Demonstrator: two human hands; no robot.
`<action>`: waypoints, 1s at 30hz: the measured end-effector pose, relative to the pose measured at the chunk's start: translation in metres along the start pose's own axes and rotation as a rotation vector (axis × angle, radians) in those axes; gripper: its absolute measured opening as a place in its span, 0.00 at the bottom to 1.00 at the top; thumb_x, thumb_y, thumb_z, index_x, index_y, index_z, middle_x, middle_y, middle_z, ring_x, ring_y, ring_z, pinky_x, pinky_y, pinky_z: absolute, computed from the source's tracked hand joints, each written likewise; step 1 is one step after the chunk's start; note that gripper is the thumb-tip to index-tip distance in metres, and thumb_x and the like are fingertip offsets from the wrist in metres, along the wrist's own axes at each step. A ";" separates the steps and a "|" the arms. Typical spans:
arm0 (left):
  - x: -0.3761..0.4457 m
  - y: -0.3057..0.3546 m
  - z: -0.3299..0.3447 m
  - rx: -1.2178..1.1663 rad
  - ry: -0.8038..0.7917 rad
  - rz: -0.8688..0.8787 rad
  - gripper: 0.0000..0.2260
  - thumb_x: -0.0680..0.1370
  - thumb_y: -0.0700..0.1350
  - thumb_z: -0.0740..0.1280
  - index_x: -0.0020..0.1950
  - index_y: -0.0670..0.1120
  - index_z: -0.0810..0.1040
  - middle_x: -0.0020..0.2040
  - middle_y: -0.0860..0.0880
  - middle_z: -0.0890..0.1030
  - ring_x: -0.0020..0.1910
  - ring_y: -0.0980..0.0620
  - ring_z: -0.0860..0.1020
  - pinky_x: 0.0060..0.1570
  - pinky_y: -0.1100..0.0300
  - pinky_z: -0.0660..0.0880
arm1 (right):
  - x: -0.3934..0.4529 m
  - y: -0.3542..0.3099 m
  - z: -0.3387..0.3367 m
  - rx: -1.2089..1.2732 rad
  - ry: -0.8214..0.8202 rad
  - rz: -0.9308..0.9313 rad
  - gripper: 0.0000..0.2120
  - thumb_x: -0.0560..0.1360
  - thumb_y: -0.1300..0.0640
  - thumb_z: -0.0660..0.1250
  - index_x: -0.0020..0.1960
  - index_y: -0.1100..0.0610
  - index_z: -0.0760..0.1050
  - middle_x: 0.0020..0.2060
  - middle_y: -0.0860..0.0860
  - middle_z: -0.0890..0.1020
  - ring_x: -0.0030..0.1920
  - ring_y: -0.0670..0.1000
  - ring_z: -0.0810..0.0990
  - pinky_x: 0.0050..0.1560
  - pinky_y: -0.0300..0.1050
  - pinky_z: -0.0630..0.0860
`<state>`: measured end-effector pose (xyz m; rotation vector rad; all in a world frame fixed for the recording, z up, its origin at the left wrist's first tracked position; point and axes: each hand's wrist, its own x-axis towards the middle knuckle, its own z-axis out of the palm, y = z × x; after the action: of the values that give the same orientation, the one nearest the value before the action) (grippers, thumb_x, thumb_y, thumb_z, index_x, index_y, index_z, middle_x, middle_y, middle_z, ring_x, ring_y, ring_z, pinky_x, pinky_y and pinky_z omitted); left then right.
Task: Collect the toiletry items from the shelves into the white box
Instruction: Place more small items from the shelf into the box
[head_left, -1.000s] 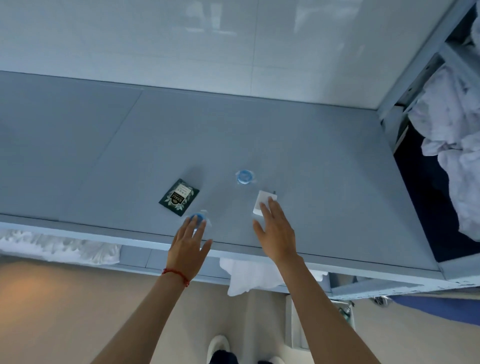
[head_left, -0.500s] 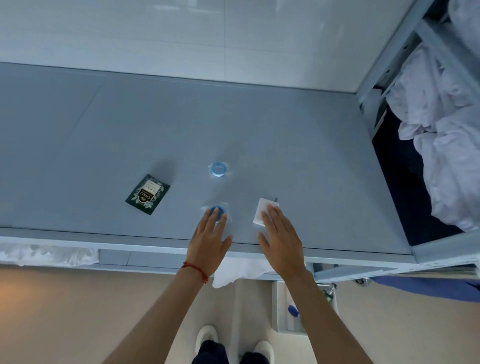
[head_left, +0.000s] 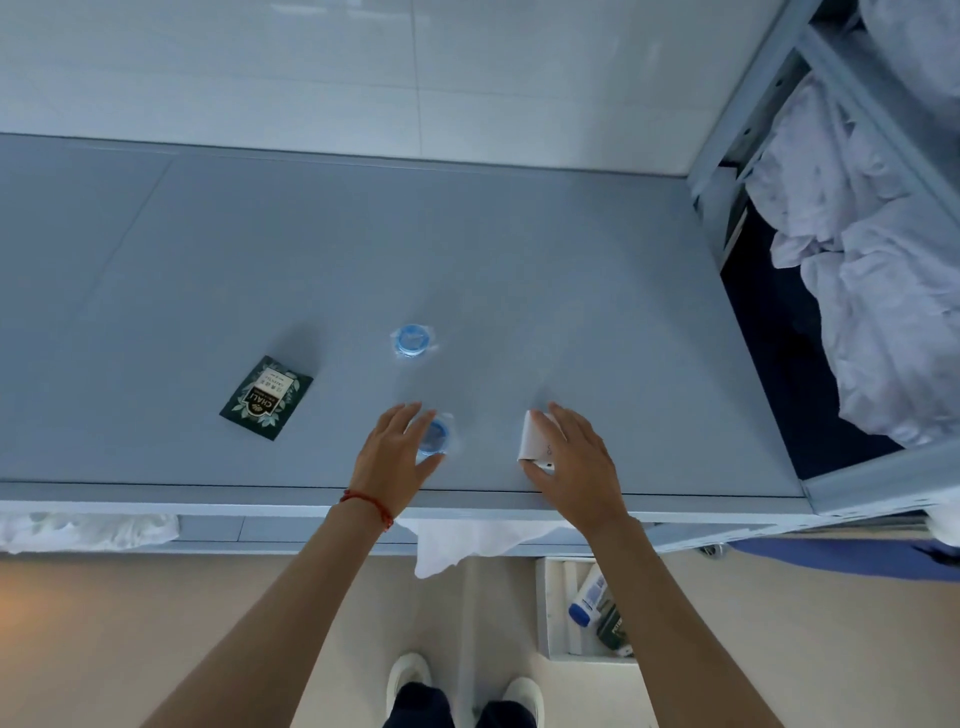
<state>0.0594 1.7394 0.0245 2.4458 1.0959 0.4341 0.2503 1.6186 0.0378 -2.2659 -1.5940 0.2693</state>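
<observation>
Grey shelf top (head_left: 519, 260) carries four small items near its front edge. Reaching forward with the wrist bent down, the left hand (head_left: 395, 457) has its fingers spread and curled loosely around a clear packet with a blue disc (head_left: 435, 435), thumb to the packet's near right; whether it has closed on it cannot be told. Beside it, the right hand (head_left: 571, 457) tilts a small white packet (head_left: 532, 436) up on edge between thumb and fingers. Farther back lie a second blue-disc packet (head_left: 413, 340) and a dark green sachet (head_left: 266, 397). Below on the floor stands the white box (head_left: 545, 608), bottles inside.
</observation>
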 end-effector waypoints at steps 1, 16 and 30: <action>0.001 -0.001 0.000 -0.017 0.006 0.004 0.23 0.61 0.36 0.78 0.54 0.36 0.77 0.52 0.36 0.80 0.51 0.35 0.77 0.46 0.43 0.77 | 0.001 -0.001 0.000 0.021 -0.014 0.012 0.26 0.72 0.53 0.69 0.67 0.57 0.67 0.66 0.57 0.70 0.66 0.59 0.66 0.61 0.55 0.70; -0.007 0.018 0.003 -0.164 0.093 0.036 0.20 0.61 0.37 0.77 0.51 0.39 0.79 0.44 0.40 0.81 0.45 0.39 0.77 0.42 0.54 0.74 | -0.032 -0.010 -0.008 0.109 0.190 0.215 0.27 0.66 0.53 0.74 0.61 0.59 0.71 0.55 0.57 0.76 0.56 0.59 0.70 0.52 0.51 0.71; -0.093 0.148 0.058 -0.163 0.069 0.178 0.19 0.63 0.38 0.77 0.53 0.39 0.78 0.47 0.41 0.81 0.49 0.41 0.77 0.43 0.54 0.75 | -0.196 0.070 -0.050 0.173 0.288 0.343 0.29 0.64 0.52 0.76 0.61 0.59 0.71 0.55 0.56 0.76 0.54 0.59 0.71 0.48 0.51 0.73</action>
<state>0.1188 1.5654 0.0382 2.4067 0.8360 0.6419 0.2603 1.4051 0.0467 -2.3077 -1.0000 0.1500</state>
